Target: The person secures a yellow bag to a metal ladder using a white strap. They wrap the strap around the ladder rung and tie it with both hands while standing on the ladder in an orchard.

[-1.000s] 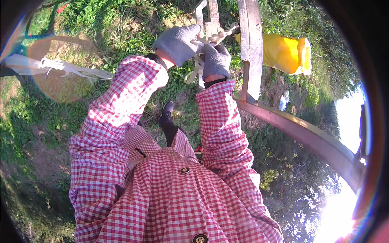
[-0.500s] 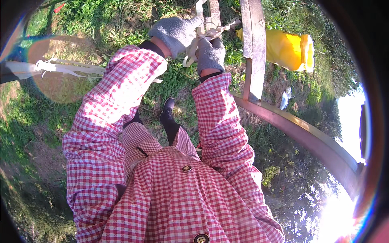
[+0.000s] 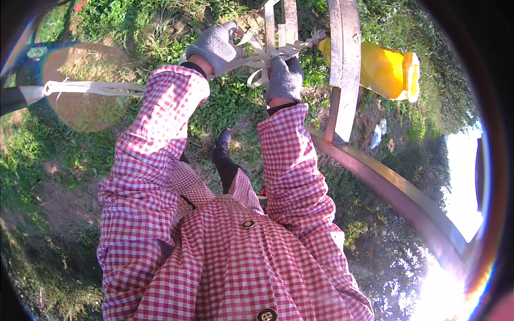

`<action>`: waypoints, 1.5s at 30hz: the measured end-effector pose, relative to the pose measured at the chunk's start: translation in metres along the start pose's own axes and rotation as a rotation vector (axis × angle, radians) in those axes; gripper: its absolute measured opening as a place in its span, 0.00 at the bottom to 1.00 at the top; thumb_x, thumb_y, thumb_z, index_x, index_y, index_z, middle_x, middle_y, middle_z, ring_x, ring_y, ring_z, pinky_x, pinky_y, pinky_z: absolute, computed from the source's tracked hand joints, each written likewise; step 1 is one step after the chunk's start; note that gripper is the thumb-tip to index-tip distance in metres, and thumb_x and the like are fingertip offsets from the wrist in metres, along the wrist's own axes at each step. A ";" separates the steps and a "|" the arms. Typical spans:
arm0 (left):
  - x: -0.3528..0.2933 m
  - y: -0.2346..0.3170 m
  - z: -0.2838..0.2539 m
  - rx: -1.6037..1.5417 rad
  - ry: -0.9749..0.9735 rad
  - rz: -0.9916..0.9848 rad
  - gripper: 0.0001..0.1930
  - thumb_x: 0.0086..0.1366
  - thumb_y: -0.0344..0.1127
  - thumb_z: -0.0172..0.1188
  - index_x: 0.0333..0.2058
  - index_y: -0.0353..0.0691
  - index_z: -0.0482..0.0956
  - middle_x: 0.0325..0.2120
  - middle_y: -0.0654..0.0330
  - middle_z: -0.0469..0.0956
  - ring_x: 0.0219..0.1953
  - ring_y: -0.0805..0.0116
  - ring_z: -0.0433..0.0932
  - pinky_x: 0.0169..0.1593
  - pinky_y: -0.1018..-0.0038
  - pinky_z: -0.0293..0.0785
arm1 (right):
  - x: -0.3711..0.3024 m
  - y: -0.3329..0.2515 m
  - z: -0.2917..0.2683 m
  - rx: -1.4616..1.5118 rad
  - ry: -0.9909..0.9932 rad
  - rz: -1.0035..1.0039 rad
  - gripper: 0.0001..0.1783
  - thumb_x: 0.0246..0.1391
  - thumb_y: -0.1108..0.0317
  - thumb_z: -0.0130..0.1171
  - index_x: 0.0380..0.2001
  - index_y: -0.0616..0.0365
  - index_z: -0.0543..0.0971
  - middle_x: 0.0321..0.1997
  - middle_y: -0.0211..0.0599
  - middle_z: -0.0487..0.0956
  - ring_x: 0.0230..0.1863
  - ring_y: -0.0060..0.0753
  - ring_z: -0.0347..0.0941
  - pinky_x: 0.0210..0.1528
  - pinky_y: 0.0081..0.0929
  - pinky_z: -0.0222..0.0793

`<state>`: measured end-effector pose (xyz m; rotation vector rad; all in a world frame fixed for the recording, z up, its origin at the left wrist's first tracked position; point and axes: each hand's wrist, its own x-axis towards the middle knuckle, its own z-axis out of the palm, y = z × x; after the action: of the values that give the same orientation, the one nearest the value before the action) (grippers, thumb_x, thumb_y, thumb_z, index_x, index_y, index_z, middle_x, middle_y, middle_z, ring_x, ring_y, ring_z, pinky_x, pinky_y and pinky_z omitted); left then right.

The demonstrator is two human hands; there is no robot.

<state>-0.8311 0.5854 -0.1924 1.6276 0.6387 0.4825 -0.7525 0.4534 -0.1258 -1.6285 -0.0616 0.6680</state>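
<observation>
1. Fingers of the left hand (image 3: 213, 49), in a grey glove, curl in around the strap (image 3: 292, 50), which runs out from that hand toward 3 o'clock.
2. Fingers of the right hand (image 3: 285, 80), also gloved in grey, bend in against the strap where it bunches; their tips are hidden, so I cannot tell whether they pinch it.
3. White and tangled, the strap lies at 12 o'clock of the right hand, touching it, and spans the gap to the left. One loop hangs at 10 o'clock of the right hand, and another length stretches toward 2 o'clock, up to the post (image 3: 344, 53).
4. Two narrow bars (image 3: 290, 24) stand at 12 o'clock of the right hand, close to the bunched strap.
5. At 2 o'clock of the right hand, near it, the post blocks the space to that side and covers part of a yellow sack (image 3: 383, 69), which shows mostly beyond it.
6. From the foot of the post a beam (image 3: 393, 184) slopes away toward 4 o'clock.
7. A second pale band (image 3: 96, 88) lies at 8 o'clock of the left hand, well apart; the left sleeve (image 3: 160, 123) covers its near end.
8. At 6 o'clock of the hands a dark shoe (image 3: 223, 138) rests on the grass (image 3: 214, 115).
</observation>
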 end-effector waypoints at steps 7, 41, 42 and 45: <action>0.014 -0.009 -0.061 -1.309 0.103 -0.535 0.22 0.67 0.47 0.37 0.26 0.34 0.70 0.09 0.66 0.53 0.10 0.72 0.54 0.36 0.61 0.72 | -0.005 -0.003 0.000 0.139 -0.046 0.004 0.10 0.47 0.74 0.53 0.36 0.61 0.71 0.27 0.34 0.74 0.28 0.24 0.70 0.30 0.21 0.64; 0.003 0.110 0.059 0.604 -0.461 -0.124 0.21 0.52 0.52 0.55 0.31 0.38 0.76 0.26 0.49 0.76 0.30 0.52 0.76 0.34 0.63 0.71 | -0.037 -0.035 -0.068 0.087 -0.310 0.406 0.05 0.48 0.74 0.52 0.31 0.61 0.72 0.24 0.34 0.72 0.26 0.21 0.67 0.25 0.17 0.62; 0.006 0.109 0.055 0.610 -0.480 -0.083 0.21 0.52 0.53 0.54 0.30 0.38 0.76 0.25 0.49 0.76 0.30 0.52 0.76 0.34 0.63 0.70 | -0.038 -0.034 -0.077 0.297 -0.388 0.443 0.06 0.49 0.71 0.52 0.30 0.60 0.73 0.24 0.31 0.73 0.26 0.20 0.68 0.25 0.14 0.61; 0.007 0.105 0.050 0.543 -0.501 -0.020 0.19 0.54 0.50 0.55 0.31 0.37 0.75 0.26 0.49 0.76 0.30 0.55 0.76 0.34 0.65 0.70 | -0.037 -0.021 -0.069 -0.131 -0.316 0.175 0.06 0.49 0.71 0.54 0.30 0.60 0.75 0.25 0.28 0.74 0.25 0.17 0.67 0.26 0.13 0.60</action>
<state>-0.7800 0.5428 -0.0968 2.1471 0.4198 -0.1418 -0.7448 0.3803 -0.0910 -1.6521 -0.1980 1.0719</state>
